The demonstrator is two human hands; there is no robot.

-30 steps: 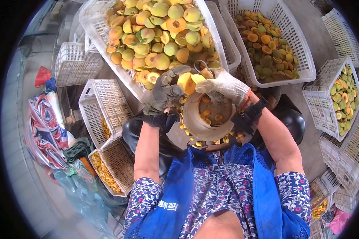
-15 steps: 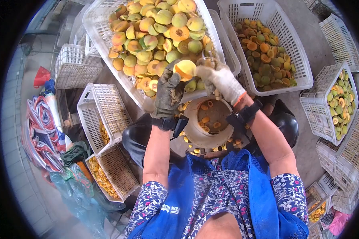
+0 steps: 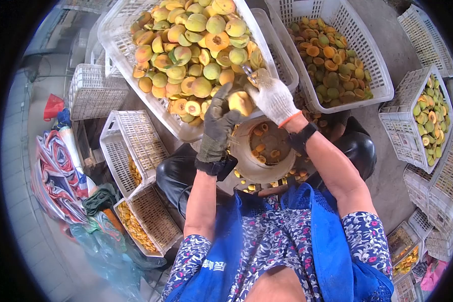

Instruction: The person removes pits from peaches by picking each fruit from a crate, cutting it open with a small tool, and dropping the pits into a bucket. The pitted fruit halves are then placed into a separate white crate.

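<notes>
My left hand [image 3: 218,131], in a dark grey glove, has its fingers around the side of a yellow peach [image 3: 240,102], slightly blurred. In a whitish glove, my right hand [image 3: 274,96] grips a small metal hand tool [image 3: 247,70] whose exact kind I cannot make out. Both hands are over the near corner of a white crate [image 3: 190,132] heaped with whole and cut peaches [image 3: 201,86]. Just below them, a pale bucket [image 3: 256,173] between my knees contains some orange pieces in brownish liquid.
Another white crate [image 3: 382,95] with peach halves stands at upper right. A tilted crate of cut fruit [image 3: 428,118] is at far right. Crates with orange pieces [image 3: 136,226] and crumpled plastic sheeting [image 3: 105,256] lie at left. Fruit scraps surround the bucket.
The peach has moved slightly down and right, its cut face less visible. My right hand has shifted up, a little apart from it, with the tool. The view has shifted slightly.
</notes>
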